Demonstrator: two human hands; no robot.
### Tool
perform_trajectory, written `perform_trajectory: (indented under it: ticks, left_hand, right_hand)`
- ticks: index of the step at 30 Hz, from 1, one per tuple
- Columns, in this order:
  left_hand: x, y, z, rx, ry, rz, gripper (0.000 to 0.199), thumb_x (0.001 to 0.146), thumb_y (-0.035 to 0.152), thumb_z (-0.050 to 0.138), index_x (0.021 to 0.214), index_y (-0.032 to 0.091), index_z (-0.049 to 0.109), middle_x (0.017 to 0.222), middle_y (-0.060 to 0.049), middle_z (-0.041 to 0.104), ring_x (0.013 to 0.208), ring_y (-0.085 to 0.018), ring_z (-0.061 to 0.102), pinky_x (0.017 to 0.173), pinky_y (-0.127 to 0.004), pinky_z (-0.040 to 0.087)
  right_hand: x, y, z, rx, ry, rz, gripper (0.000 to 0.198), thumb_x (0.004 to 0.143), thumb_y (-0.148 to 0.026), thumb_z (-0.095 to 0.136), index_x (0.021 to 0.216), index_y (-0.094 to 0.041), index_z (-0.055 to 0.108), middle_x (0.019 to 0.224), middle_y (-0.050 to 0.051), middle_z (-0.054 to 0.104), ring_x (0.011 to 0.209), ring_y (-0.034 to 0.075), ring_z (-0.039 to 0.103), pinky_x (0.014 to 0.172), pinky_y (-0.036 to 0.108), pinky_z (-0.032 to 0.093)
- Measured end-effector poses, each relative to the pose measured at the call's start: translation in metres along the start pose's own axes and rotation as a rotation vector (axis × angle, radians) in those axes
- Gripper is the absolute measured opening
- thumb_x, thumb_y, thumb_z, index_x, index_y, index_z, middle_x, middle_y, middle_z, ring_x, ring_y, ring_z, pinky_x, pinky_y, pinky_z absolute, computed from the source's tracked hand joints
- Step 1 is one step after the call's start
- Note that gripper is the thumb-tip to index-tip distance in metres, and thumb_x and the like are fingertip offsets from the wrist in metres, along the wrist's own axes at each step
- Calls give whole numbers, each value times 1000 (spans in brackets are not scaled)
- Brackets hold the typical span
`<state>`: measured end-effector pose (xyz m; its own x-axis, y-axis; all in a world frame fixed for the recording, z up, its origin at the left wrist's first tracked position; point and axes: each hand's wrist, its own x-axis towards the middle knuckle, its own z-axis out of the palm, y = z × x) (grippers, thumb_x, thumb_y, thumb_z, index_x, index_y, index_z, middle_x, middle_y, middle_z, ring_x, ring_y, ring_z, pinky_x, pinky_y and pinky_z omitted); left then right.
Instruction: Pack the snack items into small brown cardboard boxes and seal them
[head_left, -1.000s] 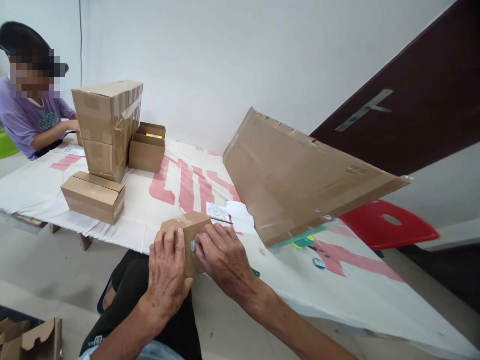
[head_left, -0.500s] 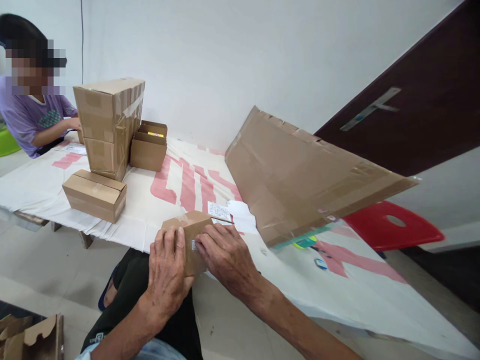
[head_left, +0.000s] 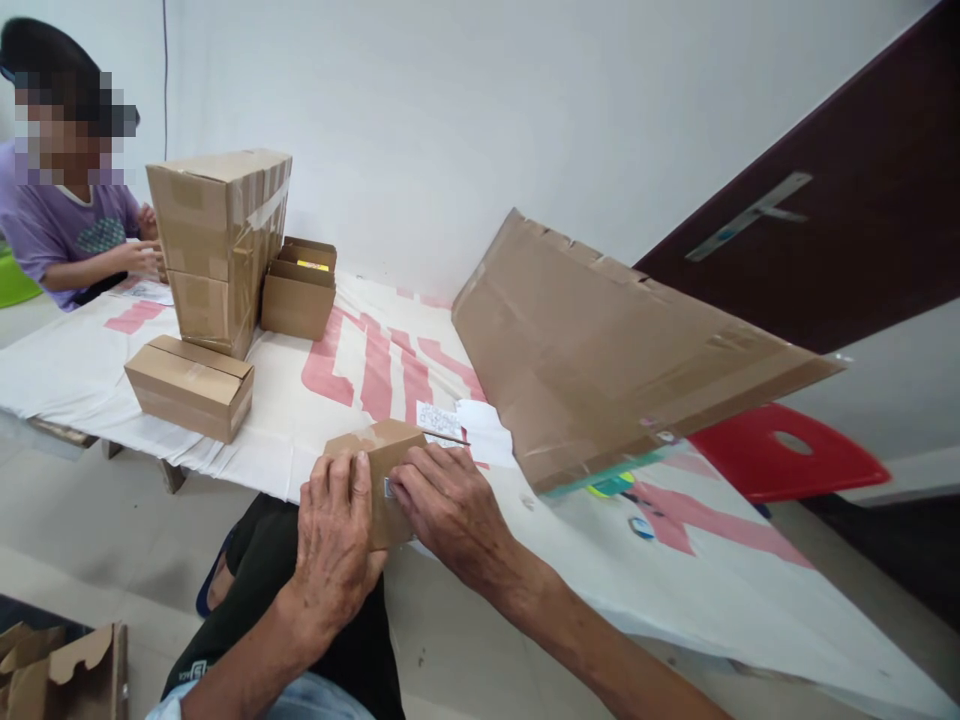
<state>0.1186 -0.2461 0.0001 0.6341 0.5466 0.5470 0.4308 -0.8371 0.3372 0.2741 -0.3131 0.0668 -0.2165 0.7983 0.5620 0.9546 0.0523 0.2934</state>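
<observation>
A small cardboard box (head_left: pixel 390 450) rests tilted at the table's front edge, between my hands. My left hand (head_left: pixel 334 545) wraps round its left side, with fingers bent over the near face. A small white and blue label (head_left: pixel 388 487) shows on that face. My right hand (head_left: pixel 450 510) is closed, with its thumb and fingertips pinched at the label's right edge and touching the box. Behind its knuckles a thin brown strip (head_left: pixel 448 437) sticks out; I cannot tell whether it is a flap's edge or a stick.
A closed carton (head_left: pixel 191 385), a tall taped carton (head_left: pixel 199 230) and an open box (head_left: pixel 296 305) stand left. Sheets with small labels (head_left: pixel 440 418) lie beyond my hands. A large cardboard panel (head_left: pixel 600 350) leans right, near a red stool (head_left: pixel 817 460). A person (head_left: pixel 67 220) sits at far left.
My hands and the small box hold almost the same place. The person at far left has raised one hand, and both their hands now show beside the tall carton.
</observation>
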Motion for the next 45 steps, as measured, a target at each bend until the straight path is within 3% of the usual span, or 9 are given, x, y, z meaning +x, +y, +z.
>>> perform_trajectory:
  ticks: [7,12,24,45]
  left_hand:
    - [-1,-1,0,-10,-20,3,106,66,10,75,161,12,28,155,-24,51,142,-44,48,112,-59,48]
    - [1,-1,1,-23,-1,0,105,67,10,74,161,13,28,153,-24,53,141,-43,50,112,-58,48]
    - [1,-3,-2,-13,-34,16,106,63,9,75,160,9,31,156,-24,50,142,-43,47,112,-58,49]
    - [4,-9,-2,-94,-16,-15,99,74,12,72,163,12,29,152,-23,51,143,-42,46,113,-60,48]
  right_hand:
    - [0,2,1,46,8,-22,31,102,-7,52,75,-21,57,73,2,53,75,21,45,74,36,33]
    - [0,3,-2,118,13,-9,22,104,-10,53,87,-20,64,82,4,62,80,21,51,78,35,37]
    - [2,3,4,28,15,-48,33,102,-5,52,73,-20,59,73,3,53,76,21,45,73,36,33]
    - [0,-5,0,330,116,-3,22,101,-4,55,89,-23,55,80,3,60,76,20,50,72,36,41]
